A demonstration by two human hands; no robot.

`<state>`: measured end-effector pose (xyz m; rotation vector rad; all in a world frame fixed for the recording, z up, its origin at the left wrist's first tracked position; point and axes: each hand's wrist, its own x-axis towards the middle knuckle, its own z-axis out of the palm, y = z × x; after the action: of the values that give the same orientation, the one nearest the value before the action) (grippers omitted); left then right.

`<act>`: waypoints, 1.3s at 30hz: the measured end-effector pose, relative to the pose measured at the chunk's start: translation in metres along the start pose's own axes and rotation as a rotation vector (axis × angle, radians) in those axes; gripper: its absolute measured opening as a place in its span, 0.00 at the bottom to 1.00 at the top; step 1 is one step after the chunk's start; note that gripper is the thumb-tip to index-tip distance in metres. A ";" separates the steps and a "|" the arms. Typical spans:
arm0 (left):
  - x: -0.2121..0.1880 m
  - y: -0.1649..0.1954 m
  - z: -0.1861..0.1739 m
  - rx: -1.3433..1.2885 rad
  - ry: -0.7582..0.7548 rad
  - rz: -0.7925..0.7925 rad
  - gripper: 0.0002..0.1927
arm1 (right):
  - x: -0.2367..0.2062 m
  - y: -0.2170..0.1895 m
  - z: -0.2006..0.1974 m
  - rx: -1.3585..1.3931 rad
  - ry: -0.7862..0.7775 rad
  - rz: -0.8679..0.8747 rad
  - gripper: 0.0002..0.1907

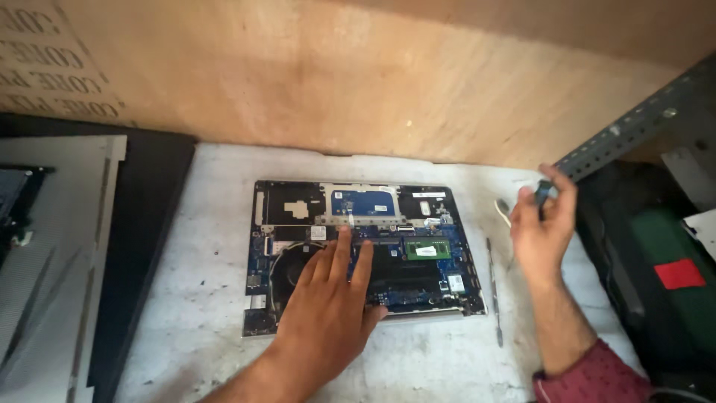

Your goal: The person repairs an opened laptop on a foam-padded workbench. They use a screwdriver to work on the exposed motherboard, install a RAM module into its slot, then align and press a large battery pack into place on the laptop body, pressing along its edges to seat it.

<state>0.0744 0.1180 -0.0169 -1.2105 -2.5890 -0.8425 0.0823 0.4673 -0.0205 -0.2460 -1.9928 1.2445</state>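
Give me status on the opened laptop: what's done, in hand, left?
Done: the bottom cover is off the laptop, with board, fan and green memory module exposed. In hand: left hand rests flat on the internals; right hand holds a small dark part. Left: the laptop is not yet closed.

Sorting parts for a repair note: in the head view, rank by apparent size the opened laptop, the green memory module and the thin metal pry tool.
1. Opened laptop
2. Thin metal pry tool
3. Green memory module, shorter though wider
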 end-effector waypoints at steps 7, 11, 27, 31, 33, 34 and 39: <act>-0.005 0.004 0.000 0.014 -0.018 -0.013 0.43 | 0.069 -0.001 -0.010 0.371 -0.123 0.024 0.18; -0.006 0.005 0.000 0.036 0.004 0.017 0.42 | 0.084 0.010 -0.027 0.962 -0.504 0.337 0.20; 0.003 0.004 0.010 0.062 -0.094 -0.036 0.46 | 0.025 -0.008 -0.018 0.347 -0.034 0.020 0.13; 0.006 -0.006 0.029 0.079 -0.107 -0.065 0.47 | 0.012 -0.011 -0.006 0.415 -0.097 -0.021 0.14; 0.006 -0.013 0.040 0.123 -0.136 -0.052 0.48 | 0.005 -0.012 -0.007 0.409 -0.111 -0.067 0.15; 0.007 -0.018 0.046 0.160 -0.144 -0.027 0.50 | 0.001 -0.012 -0.008 0.388 -0.119 -0.096 0.16; -0.003 -0.036 0.075 0.207 -0.161 -0.002 0.49 | -0.023 -0.014 -0.011 0.360 -0.125 -0.210 0.17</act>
<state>0.0560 0.1390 -0.0953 -1.2621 -2.7205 -0.4785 0.1094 0.4561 -0.0182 0.2172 -1.8004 1.4782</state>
